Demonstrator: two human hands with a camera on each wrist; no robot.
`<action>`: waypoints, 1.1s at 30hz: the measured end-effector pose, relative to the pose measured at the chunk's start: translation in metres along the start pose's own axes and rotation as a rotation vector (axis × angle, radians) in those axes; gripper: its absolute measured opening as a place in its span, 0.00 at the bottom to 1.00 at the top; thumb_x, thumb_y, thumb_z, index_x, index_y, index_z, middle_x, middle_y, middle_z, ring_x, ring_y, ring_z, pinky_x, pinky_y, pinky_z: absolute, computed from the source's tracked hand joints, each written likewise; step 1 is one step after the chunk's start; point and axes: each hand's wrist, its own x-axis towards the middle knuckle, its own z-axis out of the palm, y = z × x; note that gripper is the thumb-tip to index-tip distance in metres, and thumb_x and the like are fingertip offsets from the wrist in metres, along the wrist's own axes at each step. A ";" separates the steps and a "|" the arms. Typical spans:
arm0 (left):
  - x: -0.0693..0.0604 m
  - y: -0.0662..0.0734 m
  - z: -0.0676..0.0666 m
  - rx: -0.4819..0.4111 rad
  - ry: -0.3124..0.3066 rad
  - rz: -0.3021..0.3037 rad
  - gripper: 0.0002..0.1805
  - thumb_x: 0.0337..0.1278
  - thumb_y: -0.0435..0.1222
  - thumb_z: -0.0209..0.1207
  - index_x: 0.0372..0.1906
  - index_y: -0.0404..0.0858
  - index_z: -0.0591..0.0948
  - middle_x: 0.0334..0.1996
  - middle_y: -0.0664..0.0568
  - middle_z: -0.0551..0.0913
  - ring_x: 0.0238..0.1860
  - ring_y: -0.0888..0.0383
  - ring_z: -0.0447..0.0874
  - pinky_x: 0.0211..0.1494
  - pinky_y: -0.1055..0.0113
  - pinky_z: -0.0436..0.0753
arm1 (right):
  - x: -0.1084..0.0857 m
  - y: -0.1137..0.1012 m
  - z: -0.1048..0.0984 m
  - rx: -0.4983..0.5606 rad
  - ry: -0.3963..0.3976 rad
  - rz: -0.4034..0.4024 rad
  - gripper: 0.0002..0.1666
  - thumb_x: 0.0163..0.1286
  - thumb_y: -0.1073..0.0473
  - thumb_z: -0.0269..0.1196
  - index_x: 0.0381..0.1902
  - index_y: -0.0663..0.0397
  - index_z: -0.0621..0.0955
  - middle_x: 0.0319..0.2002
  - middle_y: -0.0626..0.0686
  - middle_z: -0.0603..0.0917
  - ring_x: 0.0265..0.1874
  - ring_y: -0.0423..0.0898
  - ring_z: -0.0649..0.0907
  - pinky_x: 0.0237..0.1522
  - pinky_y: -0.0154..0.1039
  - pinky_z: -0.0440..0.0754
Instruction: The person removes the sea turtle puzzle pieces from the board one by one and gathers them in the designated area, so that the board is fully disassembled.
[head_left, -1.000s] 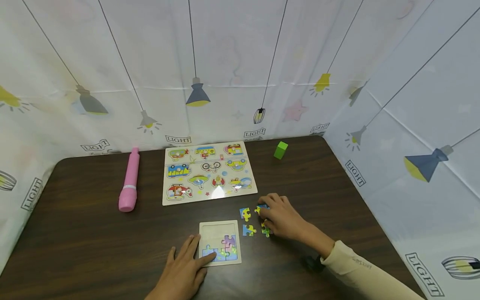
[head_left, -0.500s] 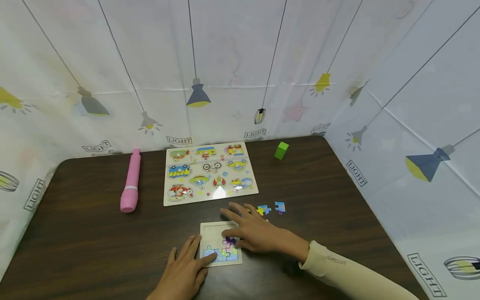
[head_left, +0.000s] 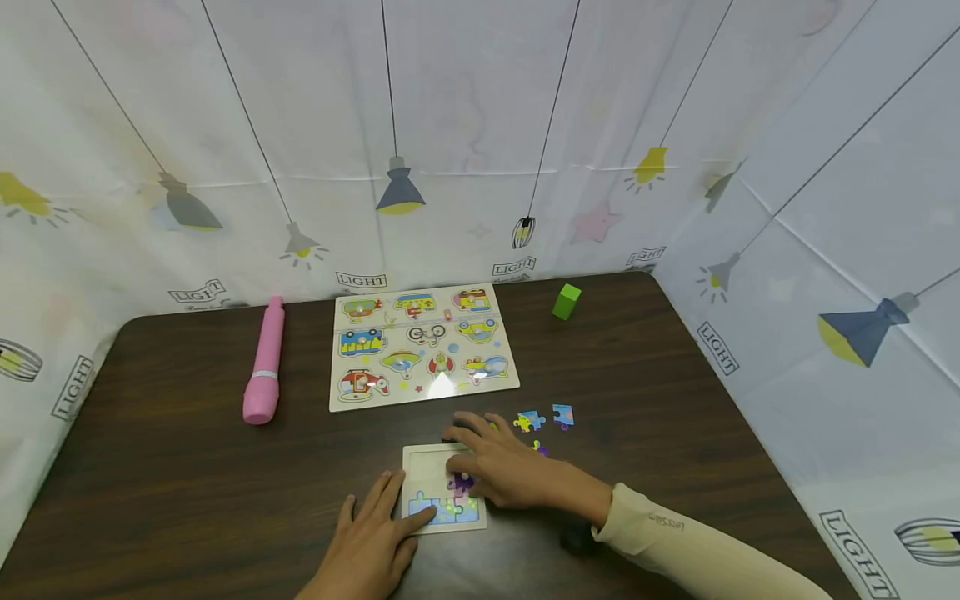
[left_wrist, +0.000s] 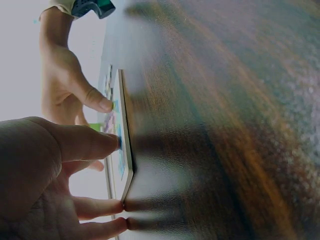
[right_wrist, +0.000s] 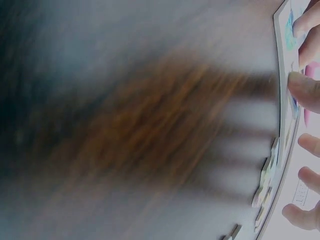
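In the head view, a small square wooden puzzle tray [head_left: 428, 457] lies on the dark table, with joined blue and pink pieces [head_left: 444, 511] along its lower and right parts. My left hand [head_left: 369, 533] rests at the tray's left side, fingers spread at the edge and thumb pressing a blue piece. Over the tray's right side, my right hand [head_left: 510, 467] pinches a dark purple puzzle piece [head_left: 461, 482] between thumb and index finger. The other right fingers are spread, partly covering loose pieces. The left wrist view shows my left thumb [left_wrist: 92, 143] on the tray's surface.
Loose puzzle pieces [head_left: 529, 421] lie right of the tray, including a blue one [head_left: 563, 416]. Behind stands a vehicle picture board [head_left: 424, 346] lying flat. A pink microphone-shaped toy [head_left: 265, 367] is to the left, a green block [head_left: 566, 302] at the back right. Printed curtains border the table.
My right hand has moved left from the loose pieces to the tray, and a dark purple piece now shows under its fingers there. My left hand has stayed at the tray.
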 end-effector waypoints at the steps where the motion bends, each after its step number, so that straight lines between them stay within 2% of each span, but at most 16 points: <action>1: 0.000 0.000 0.000 0.002 0.000 0.001 0.22 0.68 0.42 0.64 0.65 0.58 0.82 0.77 0.35 0.61 0.76 0.33 0.56 0.61 0.18 0.57 | 0.000 0.000 0.000 0.015 0.003 -0.001 0.19 0.67 0.53 0.72 0.55 0.39 0.83 0.69 0.53 0.72 0.76 0.60 0.60 0.68 0.69 0.64; 7: 0.000 0.000 0.000 0.013 0.003 0.005 0.22 0.69 0.42 0.63 0.65 0.58 0.82 0.76 0.36 0.61 0.76 0.33 0.57 0.61 0.18 0.57 | -0.003 -0.004 0.002 0.121 0.077 -0.002 0.18 0.65 0.60 0.73 0.51 0.43 0.82 0.55 0.47 0.81 0.65 0.53 0.71 0.61 0.62 0.73; 11: -0.001 0.001 0.000 0.007 0.007 0.006 0.21 0.68 0.41 0.64 0.64 0.57 0.83 0.76 0.35 0.62 0.76 0.33 0.57 0.61 0.18 0.58 | -0.006 -0.007 0.005 0.215 0.120 0.018 0.15 0.64 0.62 0.73 0.47 0.44 0.82 0.46 0.44 0.84 0.55 0.46 0.76 0.57 0.54 0.73; 14: -0.002 0.001 0.000 0.008 0.013 0.010 0.21 0.68 0.41 0.64 0.64 0.57 0.83 0.76 0.35 0.62 0.76 0.33 0.58 0.61 0.18 0.58 | -0.008 -0.009 0.004 0.262 0.148 0.016 0.12 0.64 0.62 0.73 0.40 0.45 0.81 0.37 0.41 0.81 0.45 0.40 0.77 0.52 0.47 0.70; 16: -0.002 0.001 0.000 0.010 0.016 0.009 0.21 0.67 0.41 0.65 0.64 0.57 0.83 0.76 0.36 0.62 0.76 0.34 0.58 0.61 0.18 0.58 | -0.009 -0.007 0.001 0.293 0.187 -0.014 0.11 0.64 0.63 0.73 0.37 0.46 0.80 0.32 0.40 0.80 0.37 0.37 0.76 0.48 0.42 0.70; 20: -0.002 0.002 0.000 0.013 0.025 0.000 0.21 0.67 0.41 0.65 0.63 0.57 0.84 0.76 0.36 0.62 0.76 0.34 0.58 0.61 0.18 0.58 | -0.020 0.008 -0.012 0.369 0.249 -0.032 0.10 0.64 0.64 0.73 0.35 0.49 0.81 0.29 0.41 0.80 0.30 0.33 0.74 0.39 0.33 0.75; 23: -0.001 0.002 0.001 0.012 0.032 -0.001 0.21 0.67 0.41 0.65 0.63 0.57 0.84 0.76 0.36 0.62 0.76 0.34 0.58 0.61 0.18 0.58 | -0.040 0.028 -0.023 0.428 0.226 0.061 0.10 0.65 0.67 0.72 0.35 0.49 0.80 0.31 0.41 0.81 0.30 0.33 0.75 0.35 0.31 0.77; 27: -0.001 0.003 0.001 0.009 0.042 0.003 0.21 0.66 0.41 0.66 0.63 0.56 0.84 0.76 0.36 0.63 0.75 0.34 0.58 0.61 0.18 0.59 | -0.072 0.056 -0.033 0.456 0.142 0.201 0.12 0.65 0.68 0.71 0.33 0.49 0.78 0.30 0.40 0.79 0.29 0.36 0.75 0.32 0.34 0.75; 33: -0.002 0.003 0.000 0.008 0.032 -0.006 0.21 0.66 0.41 0.66 0.63 0.56 0.84 0.76 0.36 0.63 0.76 0.34 0.58 0.62 0.18 0.58 | -0.102 0.076 -0.033 0.402 0.031 0.252 0.14 0.65 0.68 0.71 0.30 0.48 0.77 0.26 0.40 0.74 0.26 0.36 0.71 0.30 0.34 0.70</action>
